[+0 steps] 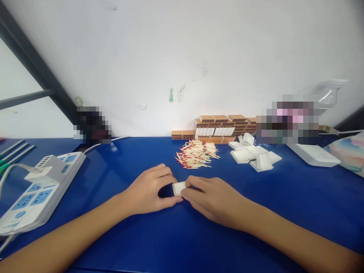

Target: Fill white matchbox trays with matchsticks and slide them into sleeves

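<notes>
A small white matchbox tray point(178, 188) is held between my two hands over the blue table, its hollow side facing up. The thumb and fingers of my left hand point(152, 188) grip its left end. Over its right part, the fingers of my right hand point(209, 195) are bent and cover some of the tray. Just beyond the hands lies a loose heap of red-tipped matches point(197, 153). To the right of the heap, several white matchbox trays point(244, 154) lie in a jumble.
Stacked brown matchboxes point(216, 129) stand against the white wall point(159, 57). A white power strip point(42, 197) with a plugged-in adapter and cables lies at left on the blue table point(136, 242). At right sits a flat white box point(315, 154) beside a colourful item point(348, 151).
</notes>
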Available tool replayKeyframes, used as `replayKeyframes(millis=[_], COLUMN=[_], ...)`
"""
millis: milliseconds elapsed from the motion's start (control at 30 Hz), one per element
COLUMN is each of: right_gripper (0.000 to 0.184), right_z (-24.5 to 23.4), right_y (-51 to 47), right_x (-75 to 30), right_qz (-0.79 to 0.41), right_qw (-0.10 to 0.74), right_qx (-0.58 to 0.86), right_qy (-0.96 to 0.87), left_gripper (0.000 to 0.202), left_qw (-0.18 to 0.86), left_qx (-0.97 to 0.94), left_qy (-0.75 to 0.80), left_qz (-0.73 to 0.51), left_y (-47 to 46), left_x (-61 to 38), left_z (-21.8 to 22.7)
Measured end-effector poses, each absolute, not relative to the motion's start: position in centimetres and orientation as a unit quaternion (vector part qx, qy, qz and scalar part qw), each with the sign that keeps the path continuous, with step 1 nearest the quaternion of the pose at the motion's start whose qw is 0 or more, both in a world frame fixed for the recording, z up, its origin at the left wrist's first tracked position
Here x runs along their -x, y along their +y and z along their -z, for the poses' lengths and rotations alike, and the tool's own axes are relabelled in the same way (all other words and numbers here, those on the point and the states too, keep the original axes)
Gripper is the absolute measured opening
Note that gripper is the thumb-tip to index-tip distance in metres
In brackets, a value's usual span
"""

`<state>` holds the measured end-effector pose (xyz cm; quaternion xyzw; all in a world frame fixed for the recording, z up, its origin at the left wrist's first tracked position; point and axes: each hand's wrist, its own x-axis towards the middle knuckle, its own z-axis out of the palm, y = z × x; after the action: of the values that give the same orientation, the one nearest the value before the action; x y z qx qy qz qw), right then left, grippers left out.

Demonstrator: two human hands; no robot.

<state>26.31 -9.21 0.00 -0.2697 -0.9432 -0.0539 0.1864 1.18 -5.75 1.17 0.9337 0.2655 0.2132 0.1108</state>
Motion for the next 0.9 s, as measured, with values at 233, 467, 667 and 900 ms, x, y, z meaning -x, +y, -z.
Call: replayKeyframes(millis=[233, 467, 667, 900], right_gripper=[0.019, 0.022, 0.023, 0.017], right_z=[0.1, -0.1, -1.7, -1.9], right_y=[-9.2, -8.8, -4.9, -2.1], right_x=[-26.4, -26.7, -30.9, -34.0], right_qz=[0.052, 0.062, 0.127, -0.002], right_qw=[0.177, 0.194, 0.262, 0.207], right_qx=[0.276, 0.290, 0.422, 0.506], right_qy=[-0.943, -0.935, -0.859, -0.837], left_gripper=[0.030, 0.030, 0.030, 0.030], left_qw=[0.112, 0.101, 0.105, 0.112], left_qx=[-0.934, -0.931, -0.927, -0.929], left_qy=[0.268, 0.282, 0.282, 0.287], left_qz=[-0.208, -0.211, -0.223, -0.207], left_y=[-5.9, -5.6, -5.5, -5.5], left_x=[-1.2, -1.2, -1.0, -0.9], left_z=[-1.3, -1.3, -1.4, -1.1])
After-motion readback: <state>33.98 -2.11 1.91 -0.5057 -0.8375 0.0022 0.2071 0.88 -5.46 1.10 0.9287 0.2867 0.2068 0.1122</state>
